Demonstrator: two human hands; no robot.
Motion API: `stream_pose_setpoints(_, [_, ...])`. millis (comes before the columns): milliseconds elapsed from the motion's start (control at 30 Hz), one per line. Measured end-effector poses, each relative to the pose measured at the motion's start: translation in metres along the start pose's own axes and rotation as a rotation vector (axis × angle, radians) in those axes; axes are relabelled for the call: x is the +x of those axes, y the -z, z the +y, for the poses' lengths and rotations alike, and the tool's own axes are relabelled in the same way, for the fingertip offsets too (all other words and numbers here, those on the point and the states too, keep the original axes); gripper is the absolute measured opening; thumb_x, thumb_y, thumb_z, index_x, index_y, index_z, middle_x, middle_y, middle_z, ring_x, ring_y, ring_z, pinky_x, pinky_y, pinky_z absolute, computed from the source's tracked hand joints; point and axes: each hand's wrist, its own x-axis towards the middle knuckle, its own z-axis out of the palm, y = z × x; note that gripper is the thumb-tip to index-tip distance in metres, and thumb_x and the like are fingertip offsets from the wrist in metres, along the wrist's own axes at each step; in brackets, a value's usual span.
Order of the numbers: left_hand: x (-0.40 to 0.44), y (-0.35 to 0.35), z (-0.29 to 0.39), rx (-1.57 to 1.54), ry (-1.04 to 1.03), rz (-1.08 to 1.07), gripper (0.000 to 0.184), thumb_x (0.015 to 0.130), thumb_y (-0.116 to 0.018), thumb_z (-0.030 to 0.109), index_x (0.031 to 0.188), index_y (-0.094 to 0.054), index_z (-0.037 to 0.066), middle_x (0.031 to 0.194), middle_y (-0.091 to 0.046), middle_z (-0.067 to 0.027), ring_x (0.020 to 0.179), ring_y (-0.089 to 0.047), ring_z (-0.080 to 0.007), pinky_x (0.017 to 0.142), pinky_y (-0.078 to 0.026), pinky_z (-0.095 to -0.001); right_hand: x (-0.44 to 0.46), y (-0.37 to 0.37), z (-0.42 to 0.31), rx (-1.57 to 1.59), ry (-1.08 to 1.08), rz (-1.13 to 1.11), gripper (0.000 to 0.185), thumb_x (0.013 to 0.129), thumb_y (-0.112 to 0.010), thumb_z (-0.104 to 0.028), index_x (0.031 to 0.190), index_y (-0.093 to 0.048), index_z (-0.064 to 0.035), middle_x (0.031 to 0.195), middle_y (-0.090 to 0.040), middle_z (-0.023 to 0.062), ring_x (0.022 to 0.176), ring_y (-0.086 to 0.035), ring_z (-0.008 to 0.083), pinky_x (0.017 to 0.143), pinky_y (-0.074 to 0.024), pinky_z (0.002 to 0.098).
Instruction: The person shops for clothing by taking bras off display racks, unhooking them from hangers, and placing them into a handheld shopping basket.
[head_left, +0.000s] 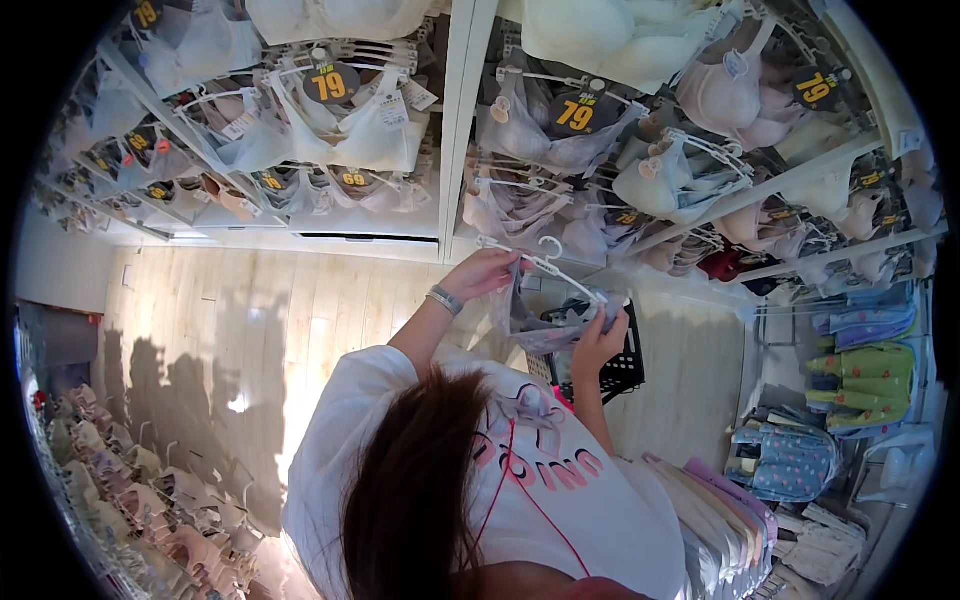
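Note:
A greyish bra [545,330] hangs from a white plastic hanger [562,277] in front of my chest. My left hand [487,273], with a band on its wrist, is closed at the hanger's left end by the strap. At the other end, my right hand [600,340] pinches the bra and the hanger tip together. The hanger's hook points up toward the racks. Below my right hand is a black basket [628,372], partly covered by the hand and the bra; its contents are hidden.
Ahead, racks hold rows of pale bras [355,130] with round price signs [331,84]. A white upright post [462,130] divides them. Patterned folded clothes [865,385] hang at the right, pale garments [720,520] close to my right side. More bras [160,490] line the lower left.

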Motion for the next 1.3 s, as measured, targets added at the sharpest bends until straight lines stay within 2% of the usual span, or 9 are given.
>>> stream_pose_setpoints(300, [-0.006,-0.014,-0.009,0.315,-0.095,0.399,0.035,0.089,-0.061,0.04,0.097,-0.068,0.007,0.09,-0.067,-0.0013,0.084,-0.057,-0.0067,0.079,-0.04,-0.0226,-0.003,-0.01,-0.006,-0.019,0.106,-0.01,0.022,0.087,-0.06,-0.01,0.099,-0.054,0.0076,0.088,-0.056,0.022,0.075,-0.054,0.0372,0.066,-0.0441,0.0403])
stream_pose_setpoints(533, [0.005,0.031,-0.023,0.115,-0.127,0.531,0.034,0.088,-0.064,0.032,0.082,-0.065,-0.001,0.078,-0.066,-0.0068,0.067,-0.06,-0.0122,0.061,-0.047,-0.0247,0.011,-0.014,0.014,-0.073,0.043,-0.003,0.024,0.088,-0.059,-0.012,0.099,-0.054,0.0089,0.086,-0.055,0.0205,0.075,-0.053,0.035,0.07,-0.0441,0.0379])
stream_pose_setpoints(733, [-0.02,0.004,0.016,0.183,-0.109,0.579,0.027,0.087,-0.065,0.028,0.081,-0.066,0.001,0.074,-0.065,-0.0047,0.061,-0.056,-0.0113,0.061,-0.045,-0.0254,0.014,-0.023,0.033,-0.001,-0.092,0.017,0.024,0.086,-0.061,-0.009,0.097,-0.055,0.0107,0.088,-0.058,0.0233,0.078,-0.055,0.0387,0.071,-0.0445,0.0407])
stream_pose_setpoints(833, [-0.009,0.036,0.0,0.301,-0.152,0.578,0.034,0.084,-0.067,0.033,0.093,-0.064,0.0,0.085,-0.065,-0.0077,0.071,-0.059,-0.0162,0.065,-0.046,-0.0297,0.019,-0.023,0.026,0.01,-0.05,-0.001,0.024,0.085,-0.063,-0.01,0.097,-0.055,0.0101,0.085,-0.059,0.0196,0.074,-0.055,0.0318,0.07,-0.0447,0.0377])
stream_pose_setpoints(933, [-0.015,0.012,0.011,1.346,-0.278,1.083,0.051,0.078,-0.07,0.042,0.105,-0.059,0.0,0.096,-0.063,-0.0125,0.083,-0.06,-0.0228,0.071,-0.047,-0.0353,0.034,-0.013,0.011,0.075,-0.036,0.022,0.023,0.084,-0.065,-0.009,0.096,-0.056,0.0085,0.081,-0.058,0.0141,0.071,-0.053,0.0228,0.068,-0.0441,0.0325])
stream_pose_setpoints(1033, [-0.016,-0.009,0.04,1.625,-0.953,0.678,0.067,0.07,-0.074,0.049,0.113,-0.054,0.002,0.097,-0.063,-0.0114,0.092,-0.057,-0.0252,0.087,-0.041,-0.0401,0.048,-0.003,0.01,0.202,-0.08,-0.055,0.021,0.083,-0.067,-0.008,0.096,-0.058,0.0063,0.078,-0.056,0.0099,0.071,-0.05,0.0172,0.066,-0.0427,0.0281])
stream_pose_setpoints(1167, [0.001,-0.025,0.041,1.893,-0.666,0.177,0.034,0.077,-0.069,0.04,0.095,-0.064,0.011,0.082,-0.064,-0.006,0.088,-0.059,-0.0256,0.08,-0.043,-0.0425,0.056,0.003,0.005,0.245,-0.086,-0.106,0.021,0.081,-0.068,-0.006,0.096,-0.058,0.004,0.083,-0.058,0.0093,0.072,-0.051,0.0172,0.068,-0.0426,0.027])
stream_pose_setpoints(1200, [0.008,-0.025,0.041,1.809,-0.659,0.123,0.024,0.082,-0.064,0.034,0.086,-0.064,0.011,0.067,-0.061,-0.007,0.069,-0.059,-0.0274,0.065,-0.045,-0.0405,0.06,0.007,0.007,0.229,-0.1,-0.114,0.021,0.08,-0.069,-0.006,0.096,-0.058,0.0037,0.086,-0.058,0.0093,0.074,-0.051,0.0168,0.069,-0.0427,0.0266])
stream_pose_setpoints(1300, [0.006,-0.033,0.034,1.802,-0.845,0.216,0.023,0.083,-0.063,0.032,0.081,-0.062,0.01,0.058,-0.056,-0.0087,0.055,-0.056,-0.0282,0.053,-0.043,-0.0391,0.077,0.017,0.005,0.279,-0.04,-0.101,0.021,0.079,-0.07,-0.005,0.094,-0.058,0.0034,0.098,-0.057,0.0089,0.084,-0.051,0.0161,0.076,-0.042,0.0254])
